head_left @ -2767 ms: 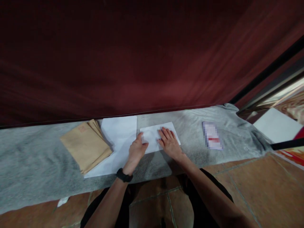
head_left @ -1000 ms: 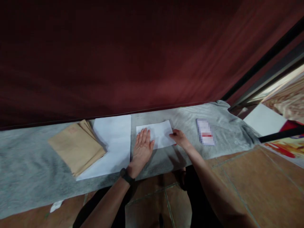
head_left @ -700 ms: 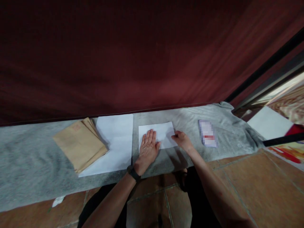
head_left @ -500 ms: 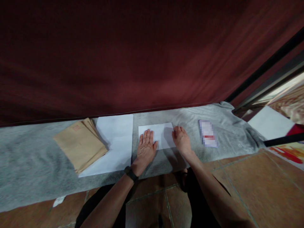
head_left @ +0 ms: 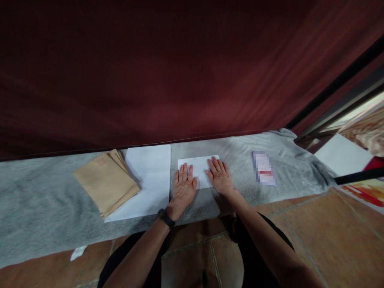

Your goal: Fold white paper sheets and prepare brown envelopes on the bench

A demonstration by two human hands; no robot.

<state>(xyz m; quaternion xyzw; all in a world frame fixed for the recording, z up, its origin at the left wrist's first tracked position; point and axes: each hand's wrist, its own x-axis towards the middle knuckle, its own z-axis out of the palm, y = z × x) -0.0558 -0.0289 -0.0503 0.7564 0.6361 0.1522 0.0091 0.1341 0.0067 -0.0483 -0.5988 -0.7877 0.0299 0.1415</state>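
A folded sheet of white paper [head_left: 200, 170] lies flat on the grey cloth in front of me. My left hand [head_left: 183, 186] rests palm down over its left end, fingers stretched out. Over the right end lies my right hand [head_left: 221, 176], also flat with the fingers spread. To the left, larger white sheets [head_left: 154, 180] lie on the cloth, partly covered by a small pile of brown paper envelopes [head_left: 105, 180] with a faint red print at a corner.
A purple-edged packet [head_left: 264, 168], partly blurred out, lies to the right on the grey cloth [head_left: 39, 200]. Behind stands a dark red curtain [head_left: 192, 80]. A black bar [head_left: 339, 82] slants at the right. Below is a brown tiled floor [head_left: 318, 228] with a white scrap [head_left: 78, 253].
My right hand has moved left from the paper's right edge onto its surface, and its curled fingers have flattened and spread. My left hand stays pressed flat on the paper.
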